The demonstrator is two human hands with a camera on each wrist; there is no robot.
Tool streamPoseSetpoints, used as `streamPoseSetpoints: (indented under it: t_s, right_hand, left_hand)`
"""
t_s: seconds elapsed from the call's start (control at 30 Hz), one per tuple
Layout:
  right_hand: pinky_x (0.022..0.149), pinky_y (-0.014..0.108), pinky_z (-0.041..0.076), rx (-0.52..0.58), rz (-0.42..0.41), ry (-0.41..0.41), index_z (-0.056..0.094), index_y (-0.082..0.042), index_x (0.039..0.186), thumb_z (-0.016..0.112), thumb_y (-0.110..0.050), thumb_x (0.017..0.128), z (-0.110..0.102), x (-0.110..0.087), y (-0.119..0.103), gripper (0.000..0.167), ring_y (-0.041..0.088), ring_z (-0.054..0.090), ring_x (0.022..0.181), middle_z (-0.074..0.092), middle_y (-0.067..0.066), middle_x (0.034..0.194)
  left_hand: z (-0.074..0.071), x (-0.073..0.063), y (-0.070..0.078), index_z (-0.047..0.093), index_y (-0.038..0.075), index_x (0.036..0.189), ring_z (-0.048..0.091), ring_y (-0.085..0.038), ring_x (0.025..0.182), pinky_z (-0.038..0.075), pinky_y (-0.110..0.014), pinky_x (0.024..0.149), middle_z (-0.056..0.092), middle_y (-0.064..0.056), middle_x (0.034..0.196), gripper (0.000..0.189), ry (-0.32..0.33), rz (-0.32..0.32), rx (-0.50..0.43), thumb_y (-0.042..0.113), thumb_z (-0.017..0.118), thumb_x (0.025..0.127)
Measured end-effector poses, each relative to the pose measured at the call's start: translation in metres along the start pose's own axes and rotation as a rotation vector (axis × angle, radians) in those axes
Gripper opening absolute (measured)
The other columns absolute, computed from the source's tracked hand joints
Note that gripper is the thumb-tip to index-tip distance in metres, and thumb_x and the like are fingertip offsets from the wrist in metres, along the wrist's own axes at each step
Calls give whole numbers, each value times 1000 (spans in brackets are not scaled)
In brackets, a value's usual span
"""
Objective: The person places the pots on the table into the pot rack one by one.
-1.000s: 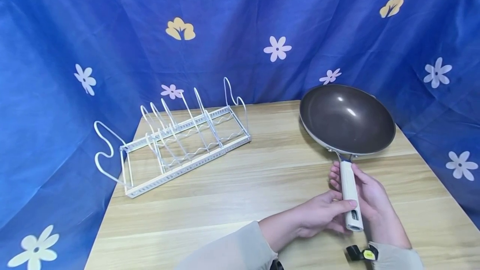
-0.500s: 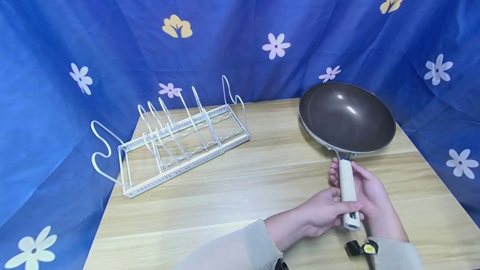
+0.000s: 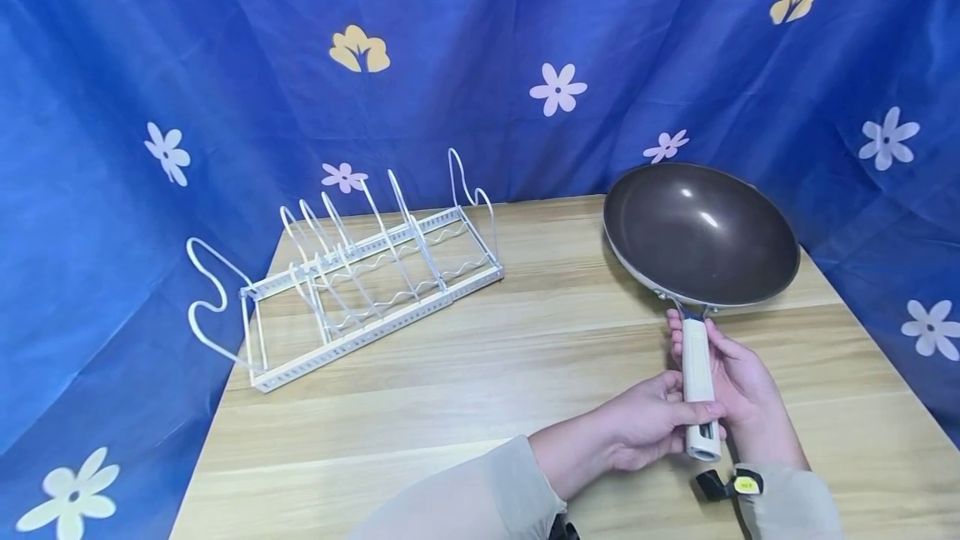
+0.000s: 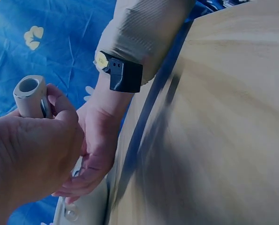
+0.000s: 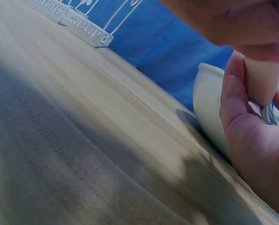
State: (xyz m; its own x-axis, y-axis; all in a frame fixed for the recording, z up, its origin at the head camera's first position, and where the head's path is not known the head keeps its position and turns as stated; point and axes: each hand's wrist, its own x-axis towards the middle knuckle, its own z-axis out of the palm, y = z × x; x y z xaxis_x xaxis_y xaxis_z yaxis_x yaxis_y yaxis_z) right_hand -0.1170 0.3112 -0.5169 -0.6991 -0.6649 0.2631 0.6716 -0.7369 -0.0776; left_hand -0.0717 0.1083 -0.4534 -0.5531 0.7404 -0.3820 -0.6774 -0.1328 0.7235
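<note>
A frying pan with a deep, rounded dark inside (image 3: 701, 232) is at the right of the head view, its open side tilted toward me and its off-white handle (image 3: 697, 361) pointing to me. My left hand (image 3: 648, 427) grips the handle's end from the left, thumb across the top. Nearer the bowl, my right hand (image 3: 750, 386) holds the handle from below and the right, fingers curled round its far side. The left wrist view shows the hollow handle end (image 4: 31, 96) above my left hand. Whether the bowl touches the table cannot be told.
A white wire rack (image 3: 375, 319) with upright dividers and looped ends stands on the left of the wooden table (image 3: 465, 390). Blue flowered cloth (image 3: 465, 82) hangs behind and on both sides. A black wrist device (image 3: 723, 486) sits at the right cuff.
Little differs. My left thumb lies slightly further across the handle's end, both hands keep their hold on the frying pan, and the head view has shifted a little.
</note>
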Motion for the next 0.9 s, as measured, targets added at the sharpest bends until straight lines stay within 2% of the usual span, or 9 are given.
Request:
streamPoseSetpoints:
  t_s: [0.13, 0.27, 0.4, 0.47, 0.63, 0.73, 0.83, 0.9]
  right_hand:
    - [130, 39, 44, 2, -15, 12, 41, 6, 161, 4, -41, 116, -3, -1, 0, 74, 35, 58, 146, 56, 24, 159]
    - [129, 38, 45, -30, -30, -11, 42, 6, 159, 6, -39, 117, -5, 1, 3, 72, 34, 59, 145, 57, 24, 156]
    - [127, 37, 47, -75, -51, -42, 45, 7, 157, 5, -39, 116, -5, 5, 7, 73, 33, 61, 143, 60, 25, 152]
    - [126, 37, 48, -95, -66, -48, 46, 8, 156, 6, -38, 116, -4, 5, 8, 72, 33, 62, 142, 62, 26, 150]
    - [125, 37, 48, -128, -90, -74, 46, 8, 155, 9, -36, 117, 0, 7, 12, 69, 33, 62, 141, 62, 26, 148]
    - [124, 39, 49, -113, -103, -106, 44, 8, 154, 14, -35, 118, 4, 10, 15, 64, 35, 62, 139, 61, 27, 146]
    - [124, 40, 50, -90, -115, -154, 41, 8, 154, 21, -34, 118, 8, 12, 19, 59, 36, 62, 138, 60, 28, 146]
    - [124, 41, 51, -83, -122, -184, 39, 7, 154, 26, -33, 118, 10, 13, 21, 55, 37, 61, 139, 59, 28, 145]
  left_hand:
    - [-1, -3, 2, 51, 18, 133, 69, -13, 95, 62, -36, 99, 71, -17, 138, 29, -2, -18, 5, 5, 60, 109]
    - [-3, -7, 6, 49, 20, 131, 68, -14, 94, 60, -45, 110, 71, -15, 138, 29, -18, -39, 12, 4, 59, 109]
    - [-6, -10, 11, 49, 21, 129, 68, -12, 95, 61, -41, 106, 66, -20, 146, 27, -56, -52, 20, 4, 57, 110]
    - [-6, -13, 12, 49, 21, 129, 68, -12, 94, 62, -38, 101, 65, -22, 148, 27, -69, -57, 36, 4, 57, 110]
    - [-5, -21, 12, 48, 23, 129, 69, -12, 91, 63, -32, 90, 64, -23, 148, 28, -89, -50, 99, 5, 58, 110]
    - [-2, -28, 12, 47, 22, 129, 68, -12, 92, 63, -30, 88, 71, -12, 135, 30, -105, -29, 116, 3, 58, 109]
    - [2, -34, 13, 47, 22, 129, 68, -11, 91, 63, -27, 85, 70, 3, 122, 32, -123, -13, 128, 0, 58, 108]
    - [6, -38, 14, 47, 22, 128, 68, -10, 90, 64, -25, 83, 69, 5, 119, 33, -134, -7, 136, -1, 59, 108]
